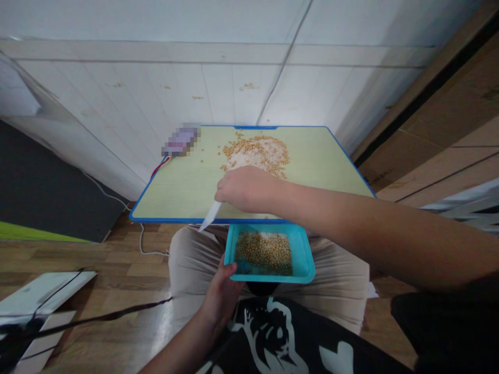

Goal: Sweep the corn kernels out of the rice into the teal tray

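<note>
My left hand [222, 293] grips the near left corner of a turquoise tray [302, 257] held over my lap, just under the table's front edge. The tray holds yellow grains with some white ones. My right hand [244, 189] is closed on a thin white strip [209, 216] whose tip points down past the table edge. It hovers above the near side of the small blue-rimmed table [183, 187]. Behind that hand lies a pile of mixed yellow and white grains [257, 151] on the tabletop.
A blurred-out small device [180, 142] with red and blue wires sits at the table's back left. A white cable [117, 200] trails over the wooden floor. White boards [39, 296] and a black cable lie at the left. A tiled wall stands behind.
</note>
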The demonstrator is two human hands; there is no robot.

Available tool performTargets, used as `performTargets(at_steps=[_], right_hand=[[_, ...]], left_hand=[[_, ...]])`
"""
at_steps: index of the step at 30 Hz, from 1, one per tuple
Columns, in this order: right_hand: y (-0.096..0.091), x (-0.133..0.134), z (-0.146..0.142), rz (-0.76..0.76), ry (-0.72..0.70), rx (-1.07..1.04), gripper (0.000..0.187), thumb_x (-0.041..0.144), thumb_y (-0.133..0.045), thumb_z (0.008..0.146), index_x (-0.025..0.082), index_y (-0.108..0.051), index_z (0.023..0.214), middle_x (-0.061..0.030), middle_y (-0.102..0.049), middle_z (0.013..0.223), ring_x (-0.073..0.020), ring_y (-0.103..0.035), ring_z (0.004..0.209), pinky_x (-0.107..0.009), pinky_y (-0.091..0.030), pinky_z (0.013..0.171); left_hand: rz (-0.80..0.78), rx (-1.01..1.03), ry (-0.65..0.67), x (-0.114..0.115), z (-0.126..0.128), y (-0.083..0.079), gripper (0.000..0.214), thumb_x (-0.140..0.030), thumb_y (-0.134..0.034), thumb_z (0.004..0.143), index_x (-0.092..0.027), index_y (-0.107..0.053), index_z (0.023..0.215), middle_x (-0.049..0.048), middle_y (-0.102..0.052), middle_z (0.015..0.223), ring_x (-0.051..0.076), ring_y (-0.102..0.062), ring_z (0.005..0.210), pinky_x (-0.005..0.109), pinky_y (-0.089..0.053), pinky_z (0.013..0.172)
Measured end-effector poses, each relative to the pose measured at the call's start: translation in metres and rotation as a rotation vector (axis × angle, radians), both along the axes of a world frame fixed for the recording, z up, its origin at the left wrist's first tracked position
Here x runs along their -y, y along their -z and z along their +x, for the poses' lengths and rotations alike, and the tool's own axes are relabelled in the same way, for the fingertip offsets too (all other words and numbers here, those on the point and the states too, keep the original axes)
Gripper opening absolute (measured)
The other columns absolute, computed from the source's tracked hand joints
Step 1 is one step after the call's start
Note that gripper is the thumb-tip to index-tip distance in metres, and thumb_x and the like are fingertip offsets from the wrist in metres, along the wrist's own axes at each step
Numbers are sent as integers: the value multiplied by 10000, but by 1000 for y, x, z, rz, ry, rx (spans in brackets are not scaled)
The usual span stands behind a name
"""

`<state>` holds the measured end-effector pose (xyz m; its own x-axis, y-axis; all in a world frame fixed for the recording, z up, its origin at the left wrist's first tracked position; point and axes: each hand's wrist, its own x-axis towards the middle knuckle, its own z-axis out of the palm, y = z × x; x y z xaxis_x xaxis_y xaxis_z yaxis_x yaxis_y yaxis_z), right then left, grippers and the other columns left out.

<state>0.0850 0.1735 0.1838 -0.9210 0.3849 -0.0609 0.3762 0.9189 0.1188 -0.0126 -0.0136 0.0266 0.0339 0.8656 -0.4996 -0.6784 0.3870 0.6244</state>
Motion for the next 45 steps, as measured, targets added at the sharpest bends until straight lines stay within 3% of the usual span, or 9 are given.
performTargets(at_steps=[9, 14, 22, 36, 45], right_hand=[[-1, -7, 20, 46, -3, 124, 335, 53, -548, 995, 188, -845, 1068, -110, -839, 1045, -220, -736, 980, -326, -479, 748], [-1, -13, 40, -3, 4, 138, 321, 81, -551, 999, 188, -845, 1073, -113, -835, 1095, -220, -732, 1022, -336, -487, 820], [-1, -16, 68, -61, 45, 115, 312, 90, -558, 990, 194, -840, 1076, -108, -828, 1085, -217, -712, 1024, -347, -466, 861], [-14, 5, 87, 58, 180, 240, 290, 107, -585, 985, 196, -848, 1070, -103, -845, 1026, -229, -744, 913, -333, -433, 712], [-17, 11, 96, 45, 258, 283, 246, 135, -620, 978, 207, -842, 1053, -98, -841, 1052, -239, -741, 937, -335, -431, 701]], left_hand=[[-15, 6, -19, 0, -2, 5, 761, -437, -882, 676, -232, -714, 1390, 125, -811, 1297, 424, -671, 1348, 589, -464, 1204], [-26, 13, -32, -2, 0, 5, 804, -440, -910, 629, -229, -713, 1380, 126, -808, 1303, 428, -664, 1349, 590, -469, 1200], [-21, -2, -3, 0, -1, 5, 748, -433, -882, 675, -259, -710, 1381, 103, -820, 1267, 385, -701, 1285, 555, -483, 1172], [-24, 30, 0, 0, 0, 10, 747, -414, -896, 667, -247, -708, 1371, 92, -827, 1217, 357, -706, 1231, 500, -511, 1113], [-29, 39, -3, 1, 0, 9, 697, -396, -891, 682, -247, -726, 1343, 89, -831, 1212, 365, -712, 1249, 528, -503, 1147]])
